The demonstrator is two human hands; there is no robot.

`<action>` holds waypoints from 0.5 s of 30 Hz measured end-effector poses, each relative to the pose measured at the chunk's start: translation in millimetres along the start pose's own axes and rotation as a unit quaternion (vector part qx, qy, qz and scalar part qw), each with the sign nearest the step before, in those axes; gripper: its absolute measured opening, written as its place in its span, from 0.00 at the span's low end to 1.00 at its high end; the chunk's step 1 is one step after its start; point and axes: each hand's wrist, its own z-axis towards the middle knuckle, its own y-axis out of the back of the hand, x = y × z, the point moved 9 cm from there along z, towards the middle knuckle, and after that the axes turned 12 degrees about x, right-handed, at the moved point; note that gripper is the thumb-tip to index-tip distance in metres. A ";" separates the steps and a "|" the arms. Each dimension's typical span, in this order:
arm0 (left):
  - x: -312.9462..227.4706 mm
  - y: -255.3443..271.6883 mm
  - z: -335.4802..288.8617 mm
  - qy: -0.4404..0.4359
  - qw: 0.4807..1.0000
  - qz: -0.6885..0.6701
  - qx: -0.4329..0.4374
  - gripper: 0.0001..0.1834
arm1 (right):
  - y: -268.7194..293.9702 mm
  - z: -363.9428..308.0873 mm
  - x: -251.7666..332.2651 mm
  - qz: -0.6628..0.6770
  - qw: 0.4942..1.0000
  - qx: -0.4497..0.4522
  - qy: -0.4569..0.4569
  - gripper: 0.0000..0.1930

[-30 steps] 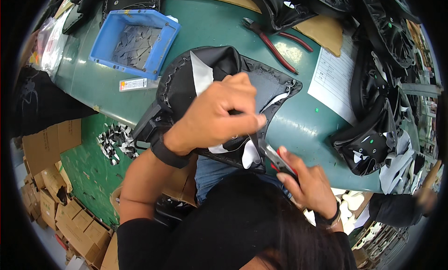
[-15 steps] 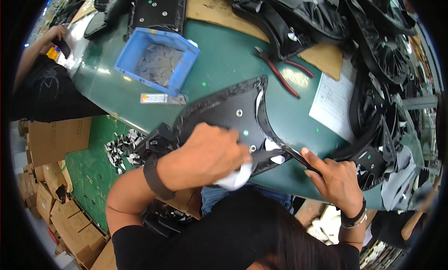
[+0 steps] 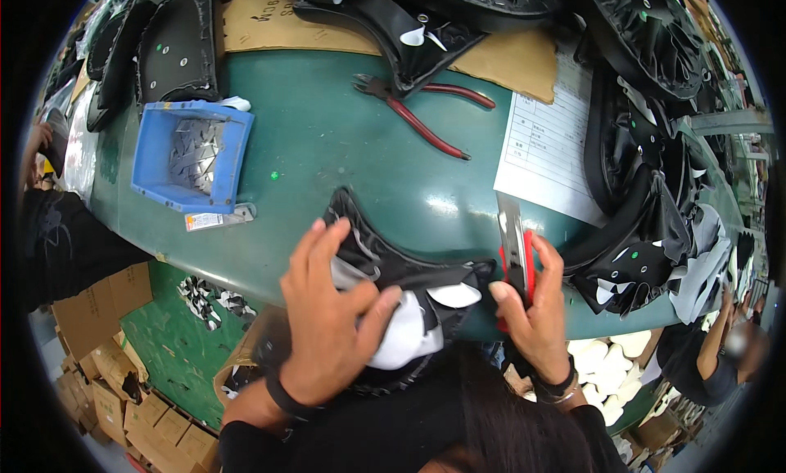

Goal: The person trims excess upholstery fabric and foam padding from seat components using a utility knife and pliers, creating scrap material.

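Note:
The black padded cover piece lies at the near edge of the table, with its pointed corner directed away from me. White flaps show on its underside. My left hand rests over its left part, fingers spread and thumb out across the material; its contact with the surface is partly hidden. To the right of the piece, my right hand grips a utility knife with a red and black handle. The blade points away from me and is apart from the cover piece.
Red-handled pincers lie beyond the piece. At the left stands a blue bin holding blades, a small blade pack beside it. A printed sheet and black covers occupy the right. Another person works at far left.
The knife has come away from the cover's edge. My left hand has gone from a blurred fist to spread fingers, and the cover piece has turned. The whole view has shifted too.

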 end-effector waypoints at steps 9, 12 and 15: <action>-40.3 -23.4 26.4 -0.077 0.969 -0.233 0.037 0.10 | 2.0 20.4 7.3 -0.067 0.996 0.041 0.034 0.42; -49.0 -37.2 30.1 -0.083 0.994 -0.044 0.050 0.12 | 3.8 20.7 9.4 -0.047 0.996 0.061 0.049 0.39; -49.5 -40.6 29.0 -0.085 0.995 -0.030 0.045 0.14 | -0.8 14.1 -30.1 0.185 0.961 0.085 -0.184 0.36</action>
